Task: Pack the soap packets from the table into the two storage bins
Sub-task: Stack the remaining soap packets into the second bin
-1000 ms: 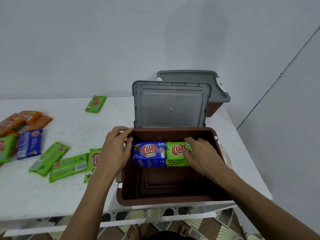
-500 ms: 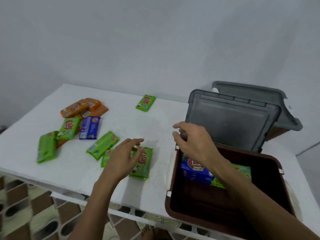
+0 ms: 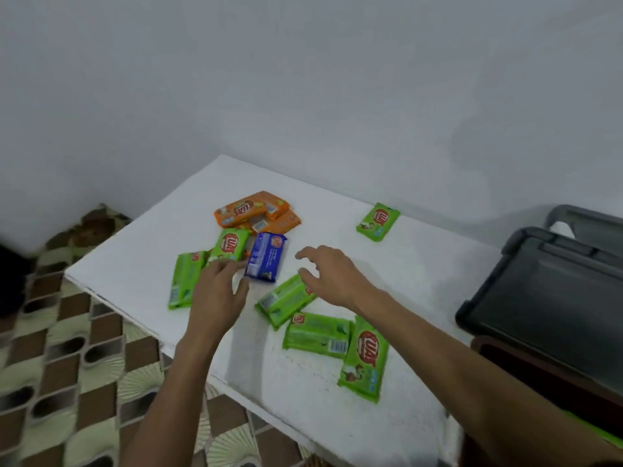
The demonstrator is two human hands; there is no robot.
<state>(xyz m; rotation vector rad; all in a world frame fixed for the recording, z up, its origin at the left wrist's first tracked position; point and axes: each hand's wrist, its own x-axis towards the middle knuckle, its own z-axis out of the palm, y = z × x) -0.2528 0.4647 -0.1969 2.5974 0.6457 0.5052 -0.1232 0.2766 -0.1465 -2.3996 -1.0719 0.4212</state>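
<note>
Several soap packets lie loose on the white table [image 3: 337, 392]: a blue one [image 3: 267, 256], orange ones [image 3: 256, 210] behind it, and green ones [image 3: 285, 299] spread around. My left hand [image 3: 219, 291] reaches over the packets, its fingertips at the near end of the blue packet and a green packet [image 3: 231, 246]; it holds nothing. My right hand [image 3: 332, 276] hovers with spread fingers above the green packet in the middle, holding nothing. The brown bin [image 3: 553, 375] with its raised grey lid [image 3: 553, 298] is at the right edge.
A second grey lid [image 3: 586, 224] shows behind the first. One green packet [image 3: 378, 221] lies alone near the wall. The table's left and front edges drop to a patterned tile floor [image 3: 67, 365].
My view has swung left, away from the bin. Both hands have left the bin and moved out over the loose packets, the left one reaching the blue packet.
</note>
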